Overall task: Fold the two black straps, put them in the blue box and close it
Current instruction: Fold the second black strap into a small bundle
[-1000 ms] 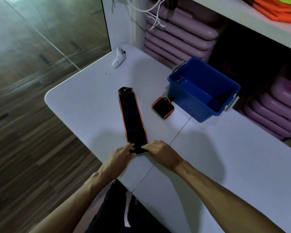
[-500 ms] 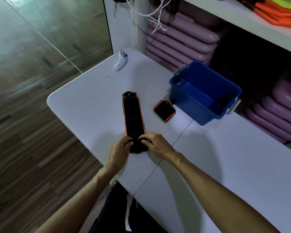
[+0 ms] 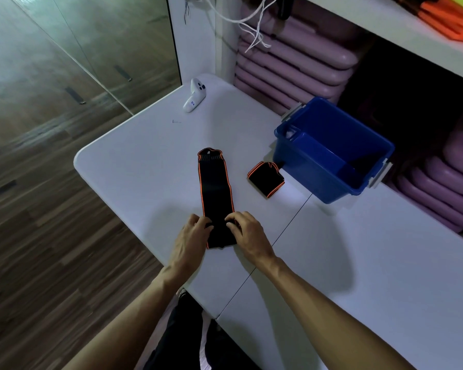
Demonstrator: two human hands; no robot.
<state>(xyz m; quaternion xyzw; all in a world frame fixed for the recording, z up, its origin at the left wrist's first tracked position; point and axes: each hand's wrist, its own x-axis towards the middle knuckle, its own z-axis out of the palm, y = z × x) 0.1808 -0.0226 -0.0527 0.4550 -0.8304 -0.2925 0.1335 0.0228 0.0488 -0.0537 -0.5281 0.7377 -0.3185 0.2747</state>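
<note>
Both forearms are bare from the bottom edge of the view up to the wrists, with no sleeve showing on either. The left hand (image 3: 191,237) and the right hand (image 3: 247,233) are bare too: no glove, ring, watch or band can be seen on them. Tendons stand out along the right forearm near the wrist. Lower down, between the arms, the person wears dark, near-black trousers (image 3: 182,335), and a pale strip of something lighter shows at their inner edge; what it is cannot be told.
</note>
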